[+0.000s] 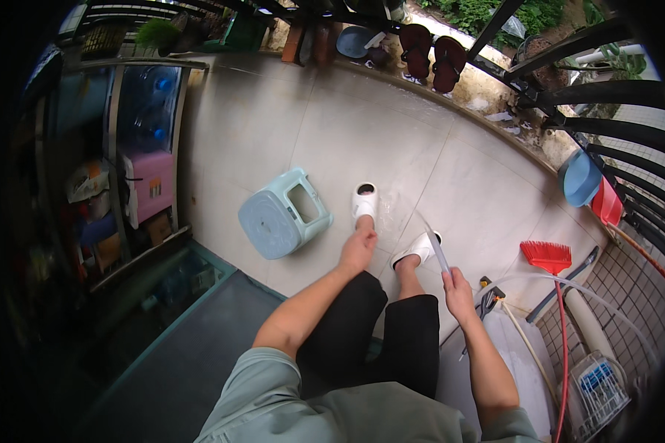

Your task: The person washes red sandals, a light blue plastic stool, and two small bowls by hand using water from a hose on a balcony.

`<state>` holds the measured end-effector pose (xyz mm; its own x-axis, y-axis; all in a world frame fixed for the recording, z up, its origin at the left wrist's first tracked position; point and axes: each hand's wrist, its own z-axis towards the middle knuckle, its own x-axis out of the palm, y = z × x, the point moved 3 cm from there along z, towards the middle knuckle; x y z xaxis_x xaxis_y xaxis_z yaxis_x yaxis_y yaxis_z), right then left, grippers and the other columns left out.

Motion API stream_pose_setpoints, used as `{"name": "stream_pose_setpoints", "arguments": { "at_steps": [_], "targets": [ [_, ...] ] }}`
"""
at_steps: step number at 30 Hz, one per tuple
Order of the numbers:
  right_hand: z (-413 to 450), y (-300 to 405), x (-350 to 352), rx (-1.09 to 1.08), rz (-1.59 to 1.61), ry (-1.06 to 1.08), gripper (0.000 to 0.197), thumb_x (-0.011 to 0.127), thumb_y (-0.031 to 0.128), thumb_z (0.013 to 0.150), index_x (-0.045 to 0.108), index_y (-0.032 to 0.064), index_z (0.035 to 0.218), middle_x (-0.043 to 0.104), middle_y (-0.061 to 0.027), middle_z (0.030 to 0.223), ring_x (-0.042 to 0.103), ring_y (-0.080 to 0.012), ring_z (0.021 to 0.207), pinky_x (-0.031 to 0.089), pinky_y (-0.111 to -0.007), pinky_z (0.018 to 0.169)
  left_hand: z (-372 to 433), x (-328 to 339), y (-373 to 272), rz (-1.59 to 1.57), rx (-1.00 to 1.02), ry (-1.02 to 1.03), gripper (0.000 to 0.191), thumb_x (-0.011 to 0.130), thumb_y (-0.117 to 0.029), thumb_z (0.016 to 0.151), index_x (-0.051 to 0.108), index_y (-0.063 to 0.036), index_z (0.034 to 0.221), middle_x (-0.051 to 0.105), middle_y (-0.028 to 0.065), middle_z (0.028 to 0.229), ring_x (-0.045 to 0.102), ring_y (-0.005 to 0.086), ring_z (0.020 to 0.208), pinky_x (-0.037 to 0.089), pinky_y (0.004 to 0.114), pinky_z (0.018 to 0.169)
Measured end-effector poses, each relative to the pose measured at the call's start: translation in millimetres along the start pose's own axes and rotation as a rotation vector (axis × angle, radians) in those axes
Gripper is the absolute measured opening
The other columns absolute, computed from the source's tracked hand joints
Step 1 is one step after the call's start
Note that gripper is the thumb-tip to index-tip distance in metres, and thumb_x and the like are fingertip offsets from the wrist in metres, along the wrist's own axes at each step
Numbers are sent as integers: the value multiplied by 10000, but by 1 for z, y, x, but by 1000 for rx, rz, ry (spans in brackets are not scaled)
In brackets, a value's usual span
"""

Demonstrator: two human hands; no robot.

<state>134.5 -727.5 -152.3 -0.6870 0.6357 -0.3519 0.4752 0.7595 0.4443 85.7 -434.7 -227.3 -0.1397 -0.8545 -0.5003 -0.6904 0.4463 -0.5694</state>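
My right hand [458, 293] grips a clear plastic hose [437, 249], whose end points forward over the tiled floor [332, 127], with water coming out of it. Above my left knee is my left hand [359, 249], its fingers curled; I cannot tell whether anything is in it. White slippers [364, 202] are on my feet, and wet marks show on the tiles between them. To the left, a light blue plastic stool [271, 221] lies tipped on its side.
Dark flip-flops [449, 63] and a blue basin [352, 42] line the ledge by the black railing [615, 94]. A red broom [546, 256] stands at the right, near a wire basket [598, 387]. At the left, a shelf holds water bottles and a pink box [149, 185].
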Motion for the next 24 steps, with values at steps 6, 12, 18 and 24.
{"name": "stream_pose_setpoints", "arguments": {
  "at_steps": [6,12,18,24],
  "targets": [
    [73,48,16,27,134,-99,312,476,330,988,564,43,1071,614,-210,743,617,-400,731,456,-466,652,170,-80,41,56,-53,-147,264,612,-247,900,657,-27,1039,682,118,853,653,194,731,521,333,676],
    [135,64,56,66,45,-167,283,495,300,979,560,58,1111,619,-220,736,623,-426,751,458,-493,647,389,-139,2,-397,-175,-185,244,590,-188,916,590,15,1050,623,106,885,644,191,716,556,316,570],
    [184,72,86,137,-17,-184,241,509,259,972,563,61,1099,605,-206,702,610,-423,694,454,-482,614,534,-143,-37,-479,-190,-74,295,572,-219,942,547,47,1066,614,142,921,652,229,676,564,338,573],
    [204,64,107,177,43,-165,220,501,234,984,556,54,1099,588,-203,701,592,-401,648,437,-477,586,622,-143,-39,-510,-231,-116,297,559,-257,965,575,39,982,648,169,753,637,250,550,543,335,531]
  ]
}}
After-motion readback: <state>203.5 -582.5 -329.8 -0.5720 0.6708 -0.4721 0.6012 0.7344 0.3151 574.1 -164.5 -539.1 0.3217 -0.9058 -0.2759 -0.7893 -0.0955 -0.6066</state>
